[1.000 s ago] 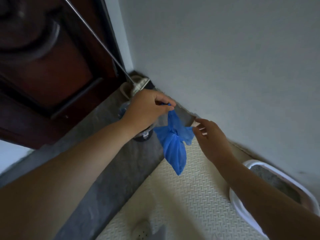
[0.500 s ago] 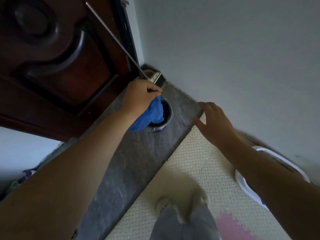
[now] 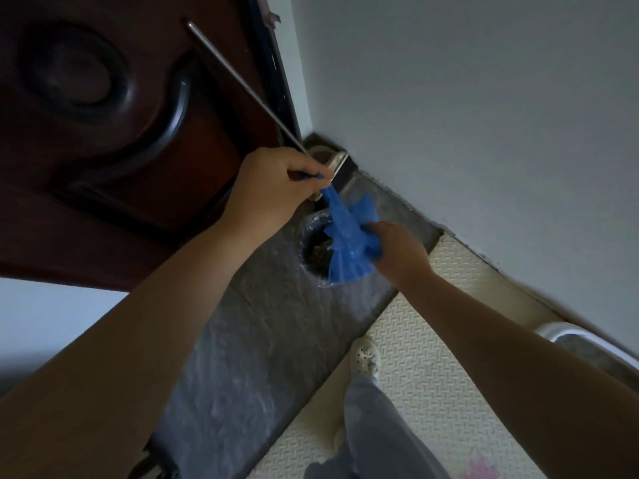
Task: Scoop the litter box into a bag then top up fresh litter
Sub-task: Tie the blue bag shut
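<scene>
A blue plastic bag (image 3: 347, 236) hangs over a small round bin (image 3: 313, 243) lined with clear plastic, on the grey stone threshold. My left hand (image 3: 276, 188) pinches the bag's top end above the bin. My right hand (image 3: 397, 247) grips the bag's right side lower down. The white litter box (image 3: 567, 331) with grey litter shows at the right edge, partly hidden by my right forearm.
A dark wooden door (image 3: 121, 133) stands at the left with a thin metal rod (image 3: 249, 88) leaning across it. A grey wall (image 3: 466, 115) fills the right. A cream textured mat (image 3: 432, 375) covers the floor; my shoe (image 3: 364, 357) and trouser leg stand on it.
My left hand has lifted the bag higher above the bin. My right hand moved left from the mat edge and took hold of the bag's side.
</scene>
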`<state>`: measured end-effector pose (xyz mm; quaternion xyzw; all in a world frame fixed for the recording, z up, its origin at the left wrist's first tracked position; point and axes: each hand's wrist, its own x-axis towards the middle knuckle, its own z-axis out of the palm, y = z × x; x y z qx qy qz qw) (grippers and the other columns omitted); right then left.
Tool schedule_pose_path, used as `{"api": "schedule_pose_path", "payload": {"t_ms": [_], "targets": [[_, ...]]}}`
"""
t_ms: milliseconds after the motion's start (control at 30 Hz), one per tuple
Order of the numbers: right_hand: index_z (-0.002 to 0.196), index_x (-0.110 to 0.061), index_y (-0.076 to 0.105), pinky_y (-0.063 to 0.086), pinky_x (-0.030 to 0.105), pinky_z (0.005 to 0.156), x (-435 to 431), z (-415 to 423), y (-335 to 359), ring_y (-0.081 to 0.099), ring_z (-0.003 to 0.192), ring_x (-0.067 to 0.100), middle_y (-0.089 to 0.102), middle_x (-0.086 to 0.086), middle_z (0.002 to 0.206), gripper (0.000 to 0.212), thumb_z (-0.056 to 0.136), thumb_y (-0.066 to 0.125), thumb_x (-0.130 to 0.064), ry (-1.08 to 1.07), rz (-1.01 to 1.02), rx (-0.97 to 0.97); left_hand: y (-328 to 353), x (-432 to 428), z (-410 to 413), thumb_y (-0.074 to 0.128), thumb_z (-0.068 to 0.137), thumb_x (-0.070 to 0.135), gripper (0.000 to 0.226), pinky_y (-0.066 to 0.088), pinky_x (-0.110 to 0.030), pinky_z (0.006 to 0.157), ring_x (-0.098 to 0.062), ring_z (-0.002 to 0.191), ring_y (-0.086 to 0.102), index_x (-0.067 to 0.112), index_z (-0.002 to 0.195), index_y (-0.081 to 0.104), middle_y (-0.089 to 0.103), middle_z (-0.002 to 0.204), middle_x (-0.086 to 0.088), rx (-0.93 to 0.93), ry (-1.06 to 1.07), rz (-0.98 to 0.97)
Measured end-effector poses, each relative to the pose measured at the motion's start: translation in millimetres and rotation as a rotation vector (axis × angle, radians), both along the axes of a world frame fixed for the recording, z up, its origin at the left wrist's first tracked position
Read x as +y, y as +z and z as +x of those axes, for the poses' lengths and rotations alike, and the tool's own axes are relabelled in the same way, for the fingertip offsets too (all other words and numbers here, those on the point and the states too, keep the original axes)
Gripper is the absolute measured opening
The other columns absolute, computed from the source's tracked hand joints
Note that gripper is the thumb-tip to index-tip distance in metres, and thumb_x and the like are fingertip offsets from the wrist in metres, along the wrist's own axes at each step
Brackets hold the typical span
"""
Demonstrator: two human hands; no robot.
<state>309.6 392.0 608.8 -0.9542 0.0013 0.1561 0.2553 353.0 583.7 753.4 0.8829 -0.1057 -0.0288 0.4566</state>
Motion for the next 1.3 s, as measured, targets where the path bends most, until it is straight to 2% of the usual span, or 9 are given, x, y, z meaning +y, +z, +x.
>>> {"api": "schedule_pose_path", "payload": {"t_ms": [100, 233, 500, 900, 1000, 1100, 1167, 1200, 1300], "targets": [[0.117, -0.028, 0.063, 0.046, 0.031, 0.087, -10, 28, -14, 0.06, 0.107, 0.022, 0.064, -0.003, 0.117, 0.036, 0.085, 0.055, -0.014, -0.045, -0.032, 0.02, -13, 1, 22, 0.073, 0.081, 0.01, 0.012, 0.046, -0.008, 0.073, 0.001, 0.08, 0.064, 0.016, 0.091, 0.075, 0.067, 0.084, 0.015, -0.032, -0.047, 0.05], [0.112, -0.024, 0.068, 0.044, 0.029, 0.091, -7, 58, -35, 0.059, 0.106, 0.02, 0.064, -0.001, 0.118, 0.044, 0.08, 0.049, 0.0, -0.052, 0.001, 0.055, -44, 15, 46, 0.073, 0.081, 0.01, 0.011, 0.052, -0.019, 0.074, -0.007, 0.08, 0.064, 0.014, 0.091, 0.076, 0.069, 0.084, 0.003, -0.048, -0.088, 0.154], [0.116, -0.022, 0.067, 0.048, 0.035, 0.093, 23, 100, -88, 0.061, 0.104, 0.023, 0.065, 0.003, 0.118, 0.039, 0.084, 0.052, -0.005, -0.065, 0.023, 0.143, -120, 41, 77, 0.072, 0.082, 0.008, 0.011, 0.057, -0.036, 0.069, -0.01, 0.077, 0.066, 0.012, 0.091, 0.075, 0.068, 0.087, 0.0, -0.035, -0.138, 0.223], [0.117, -0.016, 0.067, 0.042, 0.026, 0.088, 33, 127, -135, 0.06, 0.106, 0.025, 0.066, 0.007, 0.117, 0.039, 0.086, 0.049, -0.001, -0.126, 0.066, 0.136, -184, 39, 104, 0.071, 0.08, 0.005, 0.012, 0.052, -0.02, 0.068, -0.011, 0.076, 0.065, 0.008, 0.092, 0.074, 0.068, 0.087, -0.004, -0.102, -0.207, 0.217], [0.115, -0.015, 0.068, 0.039, 0.023, 0.086, 31, 128, -140, 0.06, 0.106, 0.024, 0.067, 0.007, 0.115, 0.038, 0.086, 0.049, -0.001, -0.145, 0.098, 0.129, -191, 37, 110, 0.071, 0.08, 0.006, 0.013, 0.052, -0.022, 0.068, -0.012, 0.076, 0.065, 0.006, 0.093, 0.074, 0.068, 0.088, -0.005, -0.131, -0.212, 0.233], [0.12, -0.018, 0.064, 0.044, 0.028, 0.094, 25, 130, -146, 0.06, 0.108, 0.023, 0.064, 0.005, 0.119, 0.035, 0.088, 0.053, -0.007, -0.147, 0.135, 0.097, -200, 38, 112, 0.074, 0.08, 0.017, 0.037, 0.054, -0.03, 0.084, -0.016, 0.099, 0.063, 0.01, 0.115, 0.066, 0.065, 0.112, -0.006, -0.043, -0.21, 0.34], [0.129, -0.018, 0.056, 0.043, 0.028, 0.096, 21, 130, -144, 0.056, 0.113, 0.021, 0.058, 0.002, 0.127, 0.039, 0.09, 0.055, -0.012, -0.121, 0.144, 0.055, -204, 40, 111, 0.072, 0.08, 0.038, 0.071, 0.037, -0.031, 0.108, -0.018, 0.131, 0.042, 0.015, 0.141, 0.044, 0.044, 0.144, -0.004, 0.066, -0.236, 0.468], [0.132, -0.018, 0.053, 0.041, 0.026, 0.094, 19, 130, -141, 0.055, 0.115, 0.02, 0.056, 0.001, 0.129, 0.041, 0.091, 0.055, -0.016, -0.105, 0.143, 0.024, -204, 40, 111, 0.067, 0.082, 0.047, 0.081, 0.027, -0.03, 0.112, -0.018, 0.14, 0.029, 0.017, 0.148, 0.031, 0.031, 0.153, -0.003, 0.091, -0.238, 0.506], [0.135, -0.022, 0.048, 0.042, 0.027, 0.091, 13, 126, -128, 0.052, 0.118, 0.018, 0.052, -0.002, 0.133, 0.042, 0.094, 0.053, -0.028, -0.078, 0.116, -0.045, -201, 40, 109, 0.049, 0.087, 0.06, 0.086, 0.017, -0.036, 0.117, -0.02, 0.147, 0.008, 0.019, 0.153, 0.011, 0.011, 0.16, -0.002, 0.104, -0.227, 0.549]]}}
